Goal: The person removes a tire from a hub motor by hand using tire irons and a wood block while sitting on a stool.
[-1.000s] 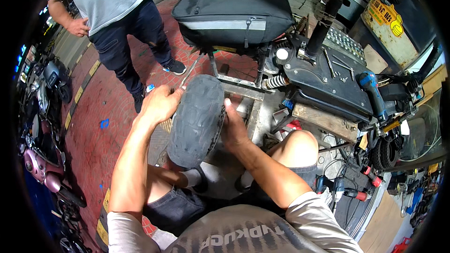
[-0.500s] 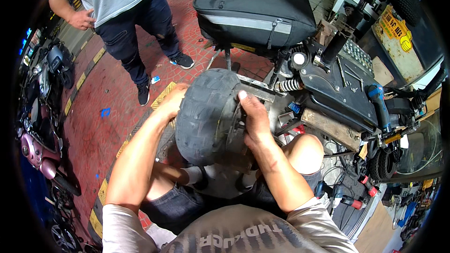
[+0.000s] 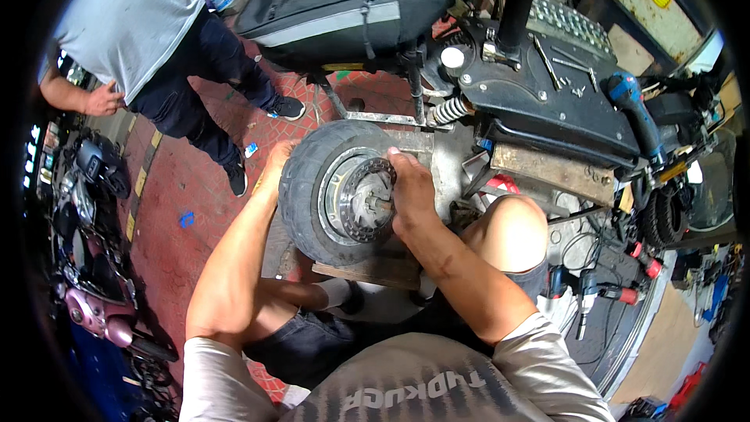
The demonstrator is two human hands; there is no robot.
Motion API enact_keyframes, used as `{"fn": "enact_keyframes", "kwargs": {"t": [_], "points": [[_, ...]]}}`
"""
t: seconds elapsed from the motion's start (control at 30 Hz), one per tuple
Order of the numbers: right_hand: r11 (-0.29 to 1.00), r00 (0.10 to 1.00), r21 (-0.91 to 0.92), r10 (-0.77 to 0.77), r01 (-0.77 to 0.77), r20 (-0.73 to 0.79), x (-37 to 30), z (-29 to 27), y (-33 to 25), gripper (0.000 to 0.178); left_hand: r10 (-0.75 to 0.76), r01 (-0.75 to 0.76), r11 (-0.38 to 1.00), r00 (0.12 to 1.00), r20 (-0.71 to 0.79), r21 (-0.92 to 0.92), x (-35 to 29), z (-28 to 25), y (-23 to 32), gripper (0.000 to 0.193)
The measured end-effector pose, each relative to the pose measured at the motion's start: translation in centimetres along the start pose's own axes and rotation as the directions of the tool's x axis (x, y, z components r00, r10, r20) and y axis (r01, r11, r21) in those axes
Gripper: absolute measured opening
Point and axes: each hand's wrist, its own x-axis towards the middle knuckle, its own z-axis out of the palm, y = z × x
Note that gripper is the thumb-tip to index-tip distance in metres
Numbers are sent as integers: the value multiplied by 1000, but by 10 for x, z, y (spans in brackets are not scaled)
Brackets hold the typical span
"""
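A small scooter wheel with a thick black tyre stands tilted between my knees, its hub side turned up toward me. A brake disc with a ring of holes and a central axle shows on that face. My left hand grips the tyre's far left side, its fingers hidden behind the rubber. At the right edge, my right hand is closed on the wheel with the thumb up by the disc; its fingertips are hidden. Beneath the wheel lies a wooden board.
A scooter deck on the right carries wrenches and a blue power driver, with a wooden block beneath. A black bag sits beyond the wheel. Another person stands at far left. More power tools lie at lower right.
The wheel has tipped and turned, so its disc side now faces up toward me. Both hands stay on it. My view has shifted, and the bag appears farther left.
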Motion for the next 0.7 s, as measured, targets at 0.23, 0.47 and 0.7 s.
{"fn": "enact_keyframes", "kwargs": {"t": [0.23, 0.47, 0.7], "points": [[998, 997, -38, 55, -53, 50, -1, -13, -10, 31, -156, 150, 982, 987, -46, -118, 13, 13, -4, 24], [969, 983, -203, 163, -144, 81, 2, -15, -29, 40, -210, 206, 961, 978, -5, -183, 19, 24, 8, 26], [928, 970, -374, 92, -1, 226, 19, -27, -22, 43, -240, 242, 939, 970, 38, -244, 19, 33, 15, 28]]}}
